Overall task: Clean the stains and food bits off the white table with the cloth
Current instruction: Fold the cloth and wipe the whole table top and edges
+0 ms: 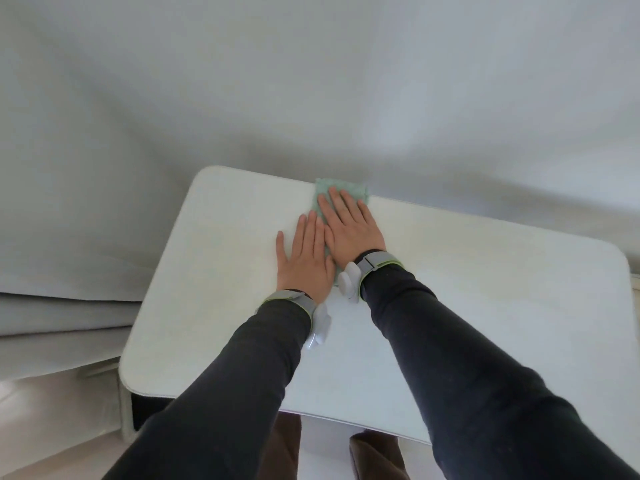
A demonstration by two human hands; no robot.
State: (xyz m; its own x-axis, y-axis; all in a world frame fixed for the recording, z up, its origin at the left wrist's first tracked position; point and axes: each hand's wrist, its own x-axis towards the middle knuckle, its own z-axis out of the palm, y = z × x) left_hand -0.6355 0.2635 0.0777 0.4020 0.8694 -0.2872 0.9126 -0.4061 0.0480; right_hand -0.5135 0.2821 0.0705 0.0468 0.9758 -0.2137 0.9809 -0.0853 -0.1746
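Right grip (353, 230): hand flat, palm down, fingers straight and close together, pressing on the cloth; it clasps nothing.
Left grip (306, 261): hand also flat and spread on the bench just left of the right one, thumb out to the left; its inner edge touches the right hand and meets the cloth's left edge.
Cloth (329, 187): pale green, mostly covered by the right hand; one end shows past the fingertips and a thin strip shows between the two hands.
Cloth axis: the long side runs straight away from the person, with the far end at the bench's far edge.
Wrists: a grey band with a green rim on each wrist (375, 259), each with a white pod (348, 282) on its inner side; dark sleeves (485, 358) behind them.
Bench (485, 289): white top with rounded corners, faintly cream toward the far side.
Room: a grey sheet (311, 81) hangs behind the bench and lies in folds (52, 323) to the left; pale floor (52, 410) below.
Nearby: two brown shapes (374, 455) under the near edge, shoes or trouser legs, I cannot tell which.
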